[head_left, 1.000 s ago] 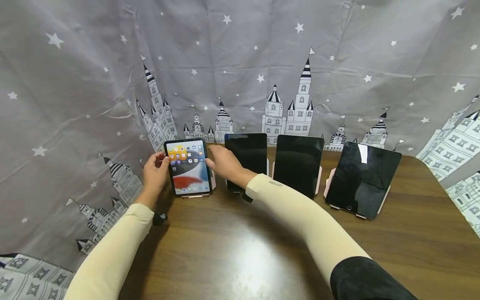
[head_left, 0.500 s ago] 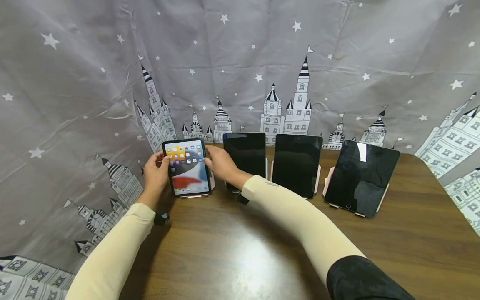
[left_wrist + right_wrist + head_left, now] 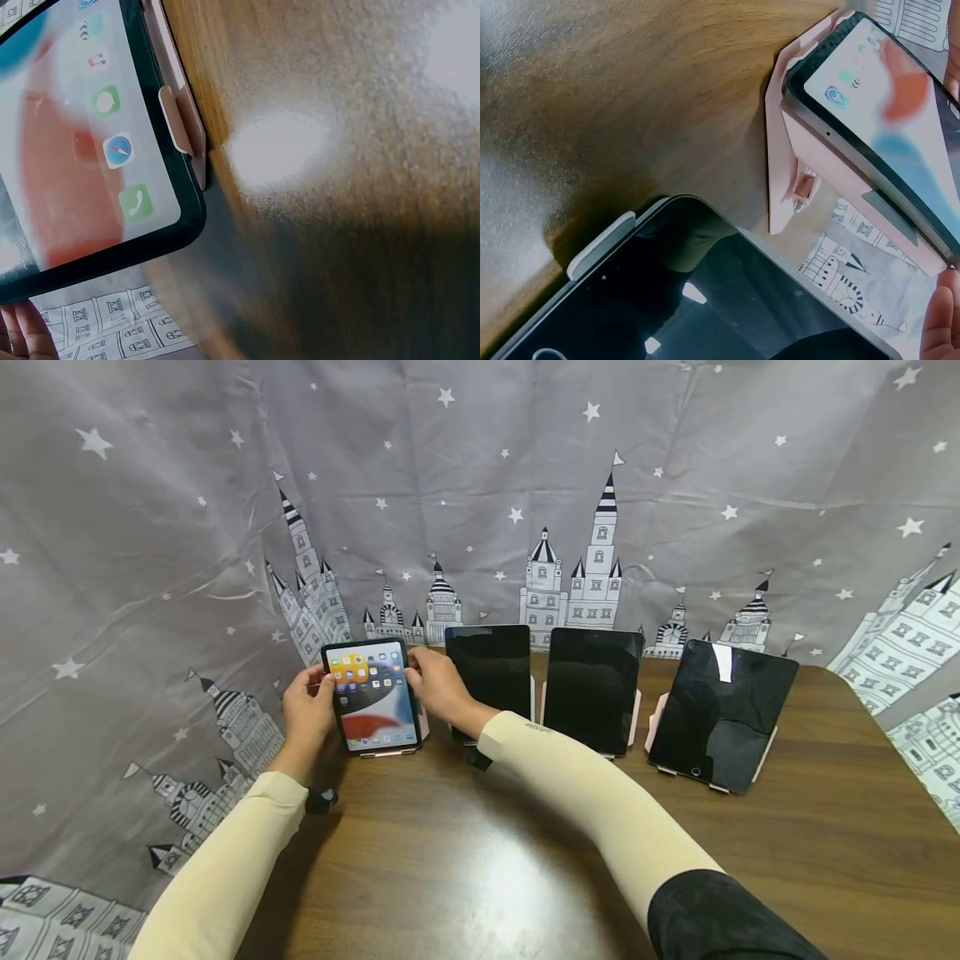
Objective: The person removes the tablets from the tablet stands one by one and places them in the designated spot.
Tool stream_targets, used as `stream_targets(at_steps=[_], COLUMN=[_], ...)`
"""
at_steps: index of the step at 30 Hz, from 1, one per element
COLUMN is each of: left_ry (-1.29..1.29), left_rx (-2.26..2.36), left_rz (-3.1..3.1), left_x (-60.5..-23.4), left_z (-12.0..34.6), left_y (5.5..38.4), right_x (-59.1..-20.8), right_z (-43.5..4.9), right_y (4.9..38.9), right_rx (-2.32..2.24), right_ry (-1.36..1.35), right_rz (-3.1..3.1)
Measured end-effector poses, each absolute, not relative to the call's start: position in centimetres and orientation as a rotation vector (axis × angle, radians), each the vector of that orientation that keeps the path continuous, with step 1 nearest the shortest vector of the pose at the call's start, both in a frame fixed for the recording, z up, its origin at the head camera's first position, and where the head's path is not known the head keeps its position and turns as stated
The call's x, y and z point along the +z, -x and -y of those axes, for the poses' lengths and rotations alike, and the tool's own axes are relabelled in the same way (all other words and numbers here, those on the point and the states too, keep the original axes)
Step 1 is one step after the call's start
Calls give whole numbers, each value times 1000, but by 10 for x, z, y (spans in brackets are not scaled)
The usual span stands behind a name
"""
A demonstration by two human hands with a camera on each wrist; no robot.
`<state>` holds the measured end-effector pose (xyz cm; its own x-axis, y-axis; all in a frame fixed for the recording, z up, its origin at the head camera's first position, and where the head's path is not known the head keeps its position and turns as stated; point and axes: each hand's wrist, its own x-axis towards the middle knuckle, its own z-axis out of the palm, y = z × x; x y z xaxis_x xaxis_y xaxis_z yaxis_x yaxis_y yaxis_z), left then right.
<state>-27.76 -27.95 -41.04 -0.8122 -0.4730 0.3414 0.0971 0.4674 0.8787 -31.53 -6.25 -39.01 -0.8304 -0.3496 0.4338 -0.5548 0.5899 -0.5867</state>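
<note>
A tablet [image 3: 378,710] with a lit home screen of app icons leans on a pink stand [image 3: 776,157] at the left of the table. My left hand [image 3: 307,714] holds its left edge, thumb at the front and the other fingers partly hidden. On the opposite side my right hand [image 3: 444,689] grips the upper right edge with the thumb by the screen's border. The left wrist view shows the tablet's lower corner [image 3: 169,232] resting against the stand's small lip [image 3: 174,120], with fingertips at the bottom left.
To the right, a dark-screened tablet [image 3: 495,660] stands partly behind my right wrist. Another dark tablet [image 3: 596,693] and a larger one with a home button [image 3: 723,718] lean on stands farther right. A grey castle-print curtain [image 3: 480,468] hangs behind the wooden table [image 3: 420,860].
My right hand's fingers have lowered and drawn in against the tablet's right edge. The left hand keeps its place at the left edge. The head view has shifted slightly.
</note>
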Motion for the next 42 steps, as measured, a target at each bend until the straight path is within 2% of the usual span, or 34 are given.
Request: stream_targets(at_steps=[15, 25, 30, 42], left_ry=[-291, -247, -242, -301], left_rx=[-1434, -1569, -1603, -1629], left_rz=[2076, 1969, 1933, 1989], left_x=[-401, -377, -381, -360], left_z=[276, 265, 271, 259], left_y=[268, 252, 252, 226], right_x=[-389, -383, -378, -379], right_z=[62, 60, 59, 51], right_y=[314, 310, 304, 285], right_rx=[1188, 1250, 1293, 1408], right_ry=[-704, -713, -722, -700], right_rz=[2430, 2383, 2385, 2362])
